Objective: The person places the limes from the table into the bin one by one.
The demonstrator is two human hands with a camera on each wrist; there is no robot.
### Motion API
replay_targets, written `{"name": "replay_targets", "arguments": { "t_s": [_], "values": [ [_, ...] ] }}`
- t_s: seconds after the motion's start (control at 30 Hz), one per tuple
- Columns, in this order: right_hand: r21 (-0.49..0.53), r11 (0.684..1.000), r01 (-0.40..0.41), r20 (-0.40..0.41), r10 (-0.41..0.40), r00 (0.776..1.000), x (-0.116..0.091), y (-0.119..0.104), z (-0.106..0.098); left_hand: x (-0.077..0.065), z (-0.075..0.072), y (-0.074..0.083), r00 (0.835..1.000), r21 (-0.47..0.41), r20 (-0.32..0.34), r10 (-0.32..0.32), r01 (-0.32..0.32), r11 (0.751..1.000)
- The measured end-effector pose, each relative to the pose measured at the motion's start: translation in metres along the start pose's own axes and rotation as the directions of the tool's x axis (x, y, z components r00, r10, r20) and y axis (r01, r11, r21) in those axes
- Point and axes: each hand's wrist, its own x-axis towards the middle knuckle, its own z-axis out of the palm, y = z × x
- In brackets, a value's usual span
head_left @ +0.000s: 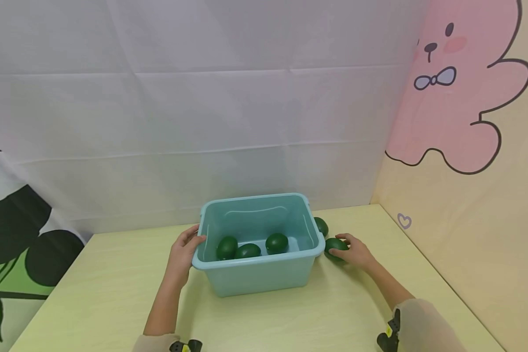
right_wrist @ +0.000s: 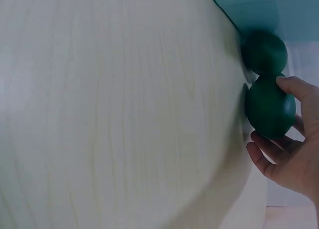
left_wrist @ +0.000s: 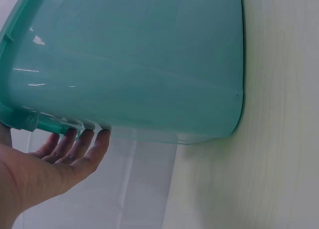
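Observation:
A light blue plastic tub [head_left: 264, 276] stands on the table, with three dark green avocados [head_left: 276, 243] lying on its floor. My left hand [head_left: 185, 254] grips the tub's left rim, the thumb over the edge. In the left wrist view, the fingers [left_wrist: 82, 149] of that hand bend against the outside wall below the rim. To the right of the tub, my right hand [head_left: 354, 252] holds another avocado [right_wrist: 270, 107] between thumb and fingers, low over the table. Right beside it, one more avocado [right_wrist: 264, 53] lies against the tub's side, partly hidden by the rim in the head view.
The pale yellow wood-grain table [head_left: 114, 283] meets a creased white cloth [head_left: 229, 112] behind the tub. At the right rises a cream panel [head_left: 488, 234] with a pink cartoon bear. A printed panel with dark shapes [head_left: 9, 234] stands at the left.

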Motion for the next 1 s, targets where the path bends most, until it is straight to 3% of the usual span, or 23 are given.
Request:
{"name": "replay_targets", "arguments": {
  "t_s": [0.13,0.47,0.77,1.0],
  "values": [
    [-0.017,0.998,0.054,-0.027,-0.054,0.998,-0.001,0.001,0.001,0.0,0.0,-0.001,1.0,-0.005,0.002,-0.002,0.002,1.0],
    [-0.06,0.998,-0.024,-0.034,0.022,0.999,0.0,-0.001,-0.009,0.002,0.0,-0.002,1.0,-0.001,-0.003,0.001,-0.001,1.0],
    [-0.073,0.996,0.047,-0.059,-0.052,0.997,0.004,-0.012,-0.029,0.003,-0.001,-0.003,1.0,-0.001,-0.003,0.003,-0.003,1.0],
    [-0.067,0.992,0.107,-0.055,-0.111,0.992,0.004,-0.035,-0.043,0.002,-0.001,-0.002,1.0,-0.007,0.0,0.001,-0.001,1.0]
  ]
}}
